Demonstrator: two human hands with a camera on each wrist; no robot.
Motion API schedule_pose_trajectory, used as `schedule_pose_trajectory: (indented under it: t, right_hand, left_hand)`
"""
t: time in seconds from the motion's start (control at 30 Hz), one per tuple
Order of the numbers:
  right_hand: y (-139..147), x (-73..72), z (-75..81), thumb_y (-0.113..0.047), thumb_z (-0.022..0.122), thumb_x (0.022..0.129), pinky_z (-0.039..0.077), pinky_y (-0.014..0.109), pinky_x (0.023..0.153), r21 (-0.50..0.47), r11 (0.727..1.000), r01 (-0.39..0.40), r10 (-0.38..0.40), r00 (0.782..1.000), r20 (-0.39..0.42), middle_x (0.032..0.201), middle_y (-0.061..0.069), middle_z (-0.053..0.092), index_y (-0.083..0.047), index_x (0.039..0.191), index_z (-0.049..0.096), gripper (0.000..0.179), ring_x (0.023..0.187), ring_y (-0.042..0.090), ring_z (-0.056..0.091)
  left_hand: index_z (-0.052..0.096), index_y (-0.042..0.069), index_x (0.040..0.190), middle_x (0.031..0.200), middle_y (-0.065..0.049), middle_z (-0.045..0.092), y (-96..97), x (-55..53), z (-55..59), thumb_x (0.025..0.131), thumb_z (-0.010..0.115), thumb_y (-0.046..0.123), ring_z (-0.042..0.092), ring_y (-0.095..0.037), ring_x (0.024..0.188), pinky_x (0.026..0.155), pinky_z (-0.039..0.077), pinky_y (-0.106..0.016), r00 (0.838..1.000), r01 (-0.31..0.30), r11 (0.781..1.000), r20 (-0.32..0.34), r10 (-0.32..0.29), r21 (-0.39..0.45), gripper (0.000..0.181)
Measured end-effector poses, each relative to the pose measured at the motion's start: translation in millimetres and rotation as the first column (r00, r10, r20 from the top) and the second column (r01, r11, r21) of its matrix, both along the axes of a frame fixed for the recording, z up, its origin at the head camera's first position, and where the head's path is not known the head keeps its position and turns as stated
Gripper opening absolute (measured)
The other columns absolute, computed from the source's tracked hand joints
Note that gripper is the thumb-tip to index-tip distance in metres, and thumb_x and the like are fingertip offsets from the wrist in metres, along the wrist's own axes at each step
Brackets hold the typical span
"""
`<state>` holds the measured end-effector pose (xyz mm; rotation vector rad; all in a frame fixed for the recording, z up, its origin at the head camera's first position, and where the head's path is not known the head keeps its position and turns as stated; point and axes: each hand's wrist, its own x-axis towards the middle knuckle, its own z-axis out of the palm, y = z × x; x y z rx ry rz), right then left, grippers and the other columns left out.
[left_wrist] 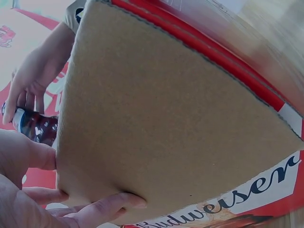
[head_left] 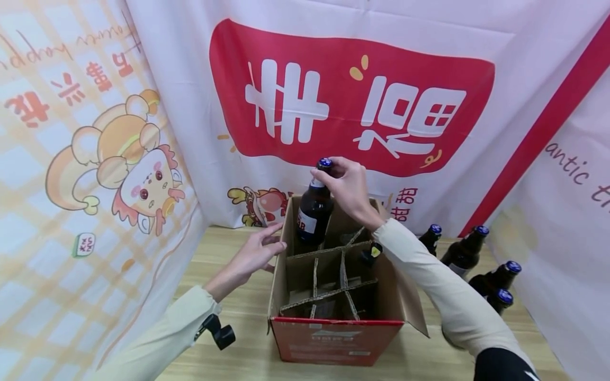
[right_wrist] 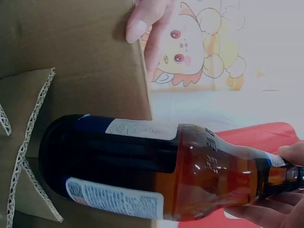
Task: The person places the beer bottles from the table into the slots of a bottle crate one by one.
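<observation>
Blue-capped brown glass bottle (head_left: 315, 207) is neck-gripped, near-upright, below right hand (head_left: 350, 189), base inside red-and-brown cardboard carton (head_left: 333, 341) held by left hand (head_left: 251, 256).

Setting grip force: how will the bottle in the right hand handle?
The bottle looks like smooth glass, so probably slippery and fragile. Its cap is on, so it may be full and heavy for its size. The right hand grips it by the neck, so it could swing.
</observation>
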<state>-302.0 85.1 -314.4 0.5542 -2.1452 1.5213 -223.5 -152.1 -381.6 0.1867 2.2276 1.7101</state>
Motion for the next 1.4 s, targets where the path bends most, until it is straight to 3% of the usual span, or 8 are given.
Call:
schedule_pose_trajectory:
  t: [0.27, 0.53, 0.73, 0.9, 1.27, 1.4]
  right_hand:
    - [-9, -9.7, -18.7, -0.021, 0.081, 0.093, 0.066, 0.037, 0.088, 0.056, 0.998, -0.031, 0.027, 0.997, 0.077, 0.105, 0.014, 0.079, -0.001, 0.114, 0.076, 0.029, 0.094, 0.024, 0.078]
    - [-12, -17.0, -32.7, -0.020, 0.085, 0.090, 0.066, 0.033, 0.077, 0.213, 0.976, -0.050, 0.022, 0.991, 0.130, 0.092, 0.011, 0.078, -0.002, 0.102, 0.077, 0.024, 0.078, 0.021, 0.072]
    - [-16, -24.1, -42.5, -0.018, 0.087, 0.087, 0.060, 0.025, 0.060, 0.338, 0.934, -0.114, 0.053, 0.981, 0.185, 0.078, 0.011, 0.071, 0.000, 0.090, 0.074, 0.022, 0.063, 0.020, 0.064]
    - [-19, -29.1, -53.1, -0.017, 0.087, 0.087, 0.045, 0.025, 0.046, 0.407, 0.901, -0.152, 0.055, 0.969, 0.240, 0.060, 0.010, 0.058, -0.002, 0.072, 0.067, 0.029, 0.050, 0.021, 0.054]
    - [-28, -33.4, -78.1, -0.014, 0.087, 0.087, 0.042, 0.021, 0.043, 0.541, 0.794, -0.278, 0.082, 0.930, 0.359, 0.049, 0.001, 0.049, -0.006, 0.058, 0.057, 0.042, 0.042, 0.012, 0.048]
    - [-27, -32.0, -81.7, -0.015, 0.086, 0.087, 0.045, 0.022, 0.047, 0.558, 0.781, -0.280, 0.066, 0.926, 0.372, 0.055, 0.002, 0.055, -0.007, 0.064, 0.061, 0.035, 0.048, 0.012, 0.053]
  left_hand:
    - [0.031, 0.010, 0.165, 0.160, -0.033, 0.039, -6.3, -1.6, -3.1, 0.104, 0.058, 0.012, 0.054, -0.049, 0.135, 0.076, 0.067, -0.044, 1.000, -0.001, 1.000, -0.012, 0.001, -0.004, 0.067]
    - [0.031, 0.012, 0.165, 0.163, -0.030, 0.035, -3.6, 0.7, -2.6, 0.103, 0.060, 0.013, 0.054, -0.049, 0.135, 0.081, 0.067, -0.047, 1.000, 0.006, 1.000, -0.005, -0.006, 0.014, 0.068]
    - [0.030, 0.011, 0.165, 0.164, -0.030, 0.033, -4.3, 0.5, -3.2, 0.103, 0.060, 0.013, 0.053, -0.050, 0.136, 0.082, 0.067, -0.048, 1.000, 0.010, 1.000, -0.002, -0.010, 0.020, 0.069]
    - [0.032, 0.013, 0.165, 0.163, -0.030, 0.035, -3.9, -1.3, -3.9, 0.103, 0.061, 0.014, 0.055, -0.049, 0.134, 0.080, 0.067, -0.047, 1.000, 0.004, 1.000, -0.003, -0.004, 0.008, 0.068]
    - [0.033, 0.014, 0.165, 0.160, -0.030, 0.042, -6.5, 0.4, -5.0, 0.101, 0.062, 0.012, 0.057, -0.047, 0.132, 0.079, 0.067, -0.045, 1.000, -0.016, 1.000, 0.010, 0.016, 0.023, 0.070]
    - [0.034, 0.013, 0.164, 0.159, -0.031, 0.043, -4.9, -1.0, -6.1, 0.102, 0.062, 0.013, 0.058, -0.047, 0.131, 0.078, 0.067, -0.045, 1.000, -0.010, 1.000, 0.003, 0.010, 0.023, 0.069]
